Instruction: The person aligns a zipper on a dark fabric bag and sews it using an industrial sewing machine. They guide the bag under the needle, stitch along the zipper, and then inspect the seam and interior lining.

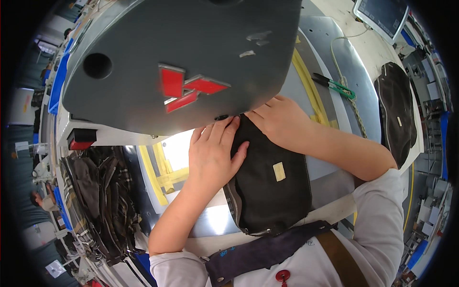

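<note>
A black fabric pouch [267,196] with a small yellow label [278,171] and a metal zip along its left edge lies below a large dark grey machine head [134,43]. My left hand [212,153] rests at the pouch's upper left edge, fingers stretched toward the machine and thumb out over the cloth. On the pouch's far right part lies my right hand [283,123], its fingers extended and some of them partly hidden by the machine head. The far end of the pouch is out of sight beneath the machine.
Black and plaid zipped pieces [103,196] are heaped at the left. Green-handled thread snips [340,88] and a cord lie on the right of the metal plate. Another black pouch [395,107] lies farther right, below a screen [382,15]. Yellow tape [152,177] marks the work surface.
</note>
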`<state>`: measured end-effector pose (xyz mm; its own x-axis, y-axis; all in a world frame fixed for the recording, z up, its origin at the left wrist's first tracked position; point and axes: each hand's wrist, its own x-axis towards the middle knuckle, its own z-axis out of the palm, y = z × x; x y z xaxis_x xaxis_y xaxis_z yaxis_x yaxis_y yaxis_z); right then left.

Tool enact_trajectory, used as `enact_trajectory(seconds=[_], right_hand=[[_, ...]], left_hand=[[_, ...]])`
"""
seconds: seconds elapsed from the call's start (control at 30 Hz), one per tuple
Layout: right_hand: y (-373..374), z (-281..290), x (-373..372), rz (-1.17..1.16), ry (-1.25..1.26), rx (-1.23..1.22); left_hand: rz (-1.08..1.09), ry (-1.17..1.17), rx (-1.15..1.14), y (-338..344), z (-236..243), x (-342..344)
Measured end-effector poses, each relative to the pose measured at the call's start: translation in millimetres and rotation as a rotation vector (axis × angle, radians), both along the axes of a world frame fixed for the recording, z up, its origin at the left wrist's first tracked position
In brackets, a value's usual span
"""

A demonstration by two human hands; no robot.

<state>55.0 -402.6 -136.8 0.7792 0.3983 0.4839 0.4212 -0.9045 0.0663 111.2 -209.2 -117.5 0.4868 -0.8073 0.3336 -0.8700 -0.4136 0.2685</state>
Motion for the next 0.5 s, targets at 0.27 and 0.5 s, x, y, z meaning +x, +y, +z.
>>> enact_trajectory(seconds=[0.27,0.5], right_hand=[[-1.5,5.8,0.0,0.032,0.038,-0.071],[-0.2,8.6,-0.1,0.037,0.053,-0.094]], left_hand=[[-0.001,0.007,-0.016,0.3,-0.8,0.8],[-0.001,0.009,0.010,1.1,2.0,0.7]])
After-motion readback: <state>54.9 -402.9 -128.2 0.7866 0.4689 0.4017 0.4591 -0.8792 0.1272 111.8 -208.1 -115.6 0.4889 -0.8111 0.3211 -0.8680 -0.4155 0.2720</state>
